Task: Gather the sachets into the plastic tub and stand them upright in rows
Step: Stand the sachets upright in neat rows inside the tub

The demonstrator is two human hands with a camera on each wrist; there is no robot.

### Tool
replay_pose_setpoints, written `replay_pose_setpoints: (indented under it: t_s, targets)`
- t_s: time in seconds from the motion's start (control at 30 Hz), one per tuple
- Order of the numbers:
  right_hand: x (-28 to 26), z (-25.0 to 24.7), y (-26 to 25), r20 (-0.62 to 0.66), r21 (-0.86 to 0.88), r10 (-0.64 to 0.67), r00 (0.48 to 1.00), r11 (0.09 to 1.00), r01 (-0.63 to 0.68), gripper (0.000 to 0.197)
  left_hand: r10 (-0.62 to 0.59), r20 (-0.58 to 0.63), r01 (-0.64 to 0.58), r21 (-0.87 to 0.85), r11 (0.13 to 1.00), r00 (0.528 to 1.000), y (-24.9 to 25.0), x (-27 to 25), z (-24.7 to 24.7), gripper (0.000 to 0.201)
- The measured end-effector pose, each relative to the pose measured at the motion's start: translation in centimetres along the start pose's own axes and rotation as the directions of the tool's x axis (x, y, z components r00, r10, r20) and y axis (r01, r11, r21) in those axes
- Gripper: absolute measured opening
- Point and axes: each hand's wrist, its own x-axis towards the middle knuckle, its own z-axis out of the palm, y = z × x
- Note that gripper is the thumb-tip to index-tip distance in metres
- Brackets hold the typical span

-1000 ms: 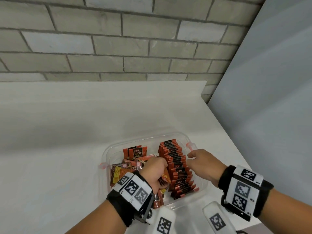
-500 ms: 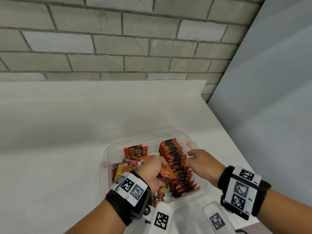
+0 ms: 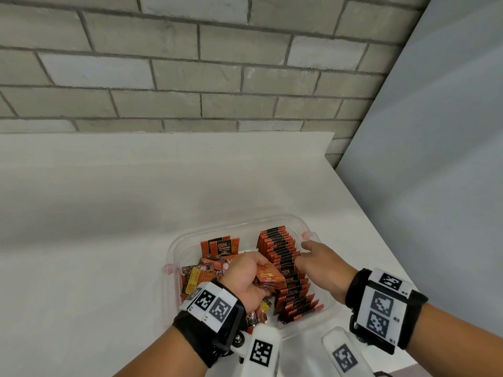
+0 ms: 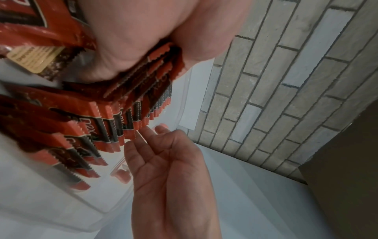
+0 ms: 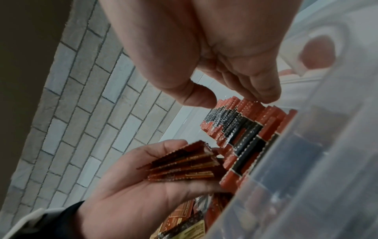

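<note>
A clear plastic tub (image 3: 245,224) sits on the white counter near its front edge. A long row of red-and-black sachets (image 3: 285,262) stands upright along the tub's right half. Loose sachets (image 3: 201,273) lie jumbled in the left half, and a few stand at the back left (image 3: 220,247). My left hand (image 3: 245,278) grips a small stack of sachets (image 3: 268,277) (image 5: 184,166) over the tub's middle, beside the row. My right hand (image 3: 321,265) (image 4: 163,153) rests at the row's right side, its fingertips (image 5: 263,95) touching the sachet tops.
The white counter (image 3: 109,227) stretches left and back to a grey brick wall (image 3: 190,63). A pale blue panel (image 3: 435,159) rises past the counter's right edge. White marker blocks (image 3: 262,349) jut from both wristbands near the tub's front.
My left hand has lifted a small stack of sachets out of the loose pile and turned it toward the upright row. My right hand has stayed at the row.
</note>
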Motion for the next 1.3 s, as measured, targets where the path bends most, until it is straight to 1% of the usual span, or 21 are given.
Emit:
replay_pose_setpoints:
  t_s: [0.1, 0.3, 0.4, 0.53, 0.6, 0.67, 0.7, 0.8, 0.97, 1.03, 1.1, 1.17, 1.3]
  targets:
    - [0.1, -0.2, 0.0, -0.014, -0.011, -0.012, 1.0, 1.0, 0.012, 0.06, 0.009, 0.025, -0.008, -0.039, 0.999, 1.0, 0.2, -0.3, 0.1, 0.013]
    - [0.3, -0.1, 0.0, 0.006, -0.021, -0.021, 1.0, 1.0, 0.021, 0.06, 0.031, -0.009, -0.031, -0.027, 0.999, 0.999, 0.5, -0.2, 0.0, 0.014]
    - [0.5, -0.1, -0.2, 0.003, -0.029, -0.027, 1.0, 0.999, 0.027, 0.058, 0.032, 0.003, -0.032, -0.049, 0.998, 0.999, 0.6, -0.3, 0.1, 0.018]
    - [0.7, -0.4, -0.5, -0.01, -0.043, -0.034, 0.999, 0.999, 0.033, 0.059, 0.046, -0.022, -0.047, -0.055, 0.997, 0.999, 0.6, 0.0, 0.2, 0.014]
    - [0.8, -0.3, -0.5, 0.0, -0.05, -0.036, 0.999, 0.998, 0.036, 0.056, 0.05, -0.038, -0.051, -0.035, 0.998, 0.998, 0.6, 0.1, 0.4, 0.012]
    - [0.7, -0.2, -0.7, 0.015, -0.029, -0.038, 0.999, 0.999, 0.038, 0.048, 0.047, -0.059, -0.049, -0.031, 0.998, 0.997, 0.5, 0.1, 0.5, 0.01]
    - [0.7, -0.1, -0.8, 0.016, -0.021, -0.041, 0.999, 0.999, 0.042, 0.048, 0.047, -0.067, -0.049, -0.039, 0.998, 0.997, 0.5, 0.2, 0.5, 0.01]
    - [1.1, -0.2, -0.9, 0.005, -0.002, -0.054, 0.999, 0.999, 0.054, 0.06, 0.052, -0.073, -0.057, -0.067, 0.996, 0.996, 0.5, 0.5, 0.5, 0.01]
    - [1.6, -0.2, -0.9, 0.021, 0.033, -0.038, 0.999, 0.999, 0.037, 0.06, 0.059, -0.053, -0.064, -0.095, 0.993, 0.997, 0.5, 0.2, 0.8, 0.012]
    - [1.5, -0.4, -1.1, 0.021, 0.046, -0.028, 0.999, 0.999, 0.027, 0.062, 0.068, -0.067, -0.074, -0.098, 0.992, 0.995, 0.6, 0.1, 0.8, 0.013]
    - [1.6, -0.5, -1.1, 0.009, 0.041, -0.018, 1.0, 0.999, 0.017, 0.063, 0.073, -0.069, -0.078, -0.086, 0.993, 0.995, 0.7, 0.1, 0.8, 0.014]
    - [1.7, -0.6, -1.2, 0.006, 0.035, -0.012, 1.0, 0.999, 0.011, 0.063, 0.065, -0.045, -0.068, -0.068, 0.995, 0.997, 0.8, -0.1, 0.9, 0.015]
    - [2.0, -0.8, -1.1, 0.004, 0.029, 0.002, 1.0, 1.0, -0.002, 0.062, 0.057, -0.044, -0.061, -0.105, 0.993, 0.997, 1.0, -0.6, 1.1, 0.013]
